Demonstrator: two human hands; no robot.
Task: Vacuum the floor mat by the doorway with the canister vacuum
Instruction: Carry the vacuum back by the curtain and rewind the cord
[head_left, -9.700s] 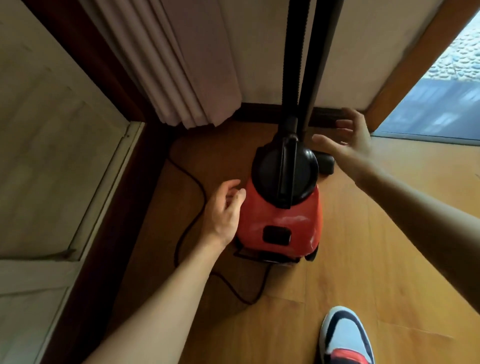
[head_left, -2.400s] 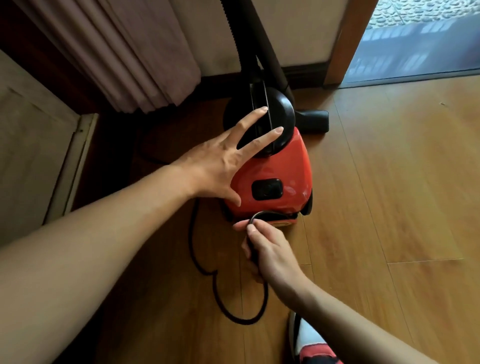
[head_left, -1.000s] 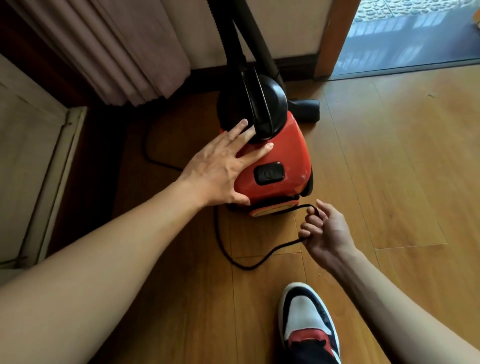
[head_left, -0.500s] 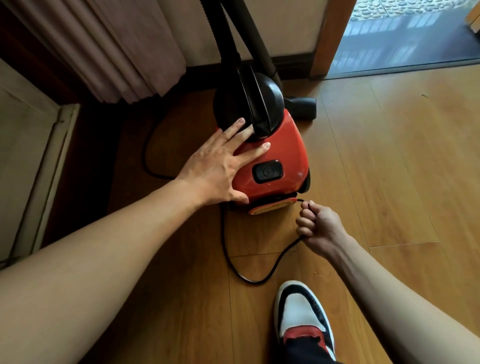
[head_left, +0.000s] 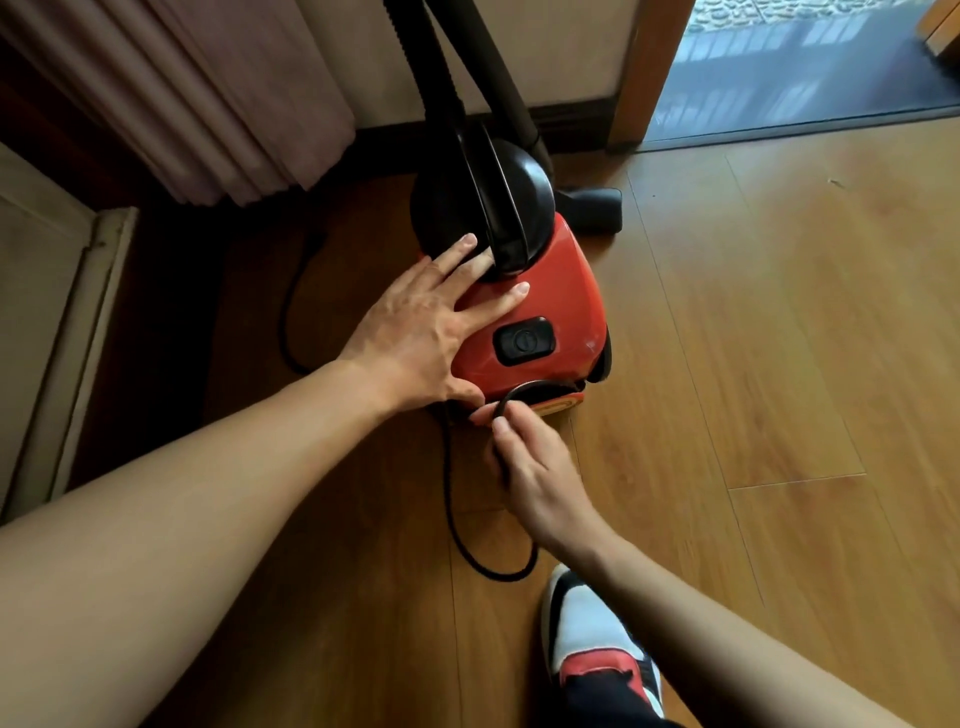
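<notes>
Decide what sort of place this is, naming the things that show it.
Probably a room in a home, beside an outside doorway: wood-plank floor, a pleated curtain, and a red canister vacuum near the wooden door frame.

Home interior, a lived-in room right by an exit. Wood-look plank floor (head_left: 753, 364), warm brown, seams visible. Pleated mauve curtain (head_left: 208, 93) hangs down to the floor at upper left. Plain beige wall (head_left: 545, 47) with a dark skirting board (head_left: 571, 119) along its foot. Wooden door frame (head_left: 639, 67) at upper right; past it a dark grey surface (head_left: 779, 78), then pebbled paving (head_left: 753, 8), so outdoors is just beside. Pale panelled piece (head_left: 41, 312) at left edge, door or cupboard, cannot tell. Household red canister vacuum (head_left: 540, 312) with black power cord (head_left: 451, 499) on the floor. Sneaker (head_left: 592, 623) worn indoors.
</notes>
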